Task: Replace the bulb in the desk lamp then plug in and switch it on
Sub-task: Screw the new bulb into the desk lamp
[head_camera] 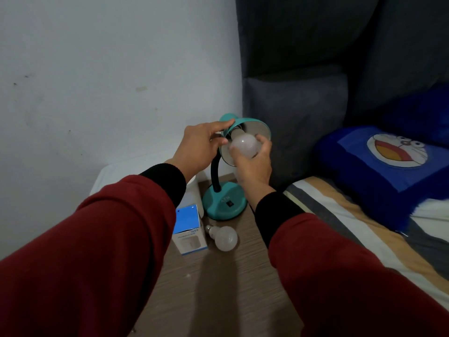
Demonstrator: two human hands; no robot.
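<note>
A teal desk lamp stands on a wooden bedside table (230,276), its round base (224,201) carrying a small black switch. The shade (257,126) is tilted toward me. My left hand (200,145) grips the back of the shade. My right hand (254,161) is closed around a frosted white bulb (244,144) whose neck sits in the socket inside the shade. A second white bulb (223,237) lies loose on the table in front of the base. The lamp's cord and plug are hidden.
A blue-and-white bulb box (188,229) lies left of the loose bulb, with a white cylinder (194,195) behind it. A white wall is on the left. On the right is a bed with a striped sheet (352,227), a blue cartoon pillow (388,161) and a dark headboard (298,122).
</note>
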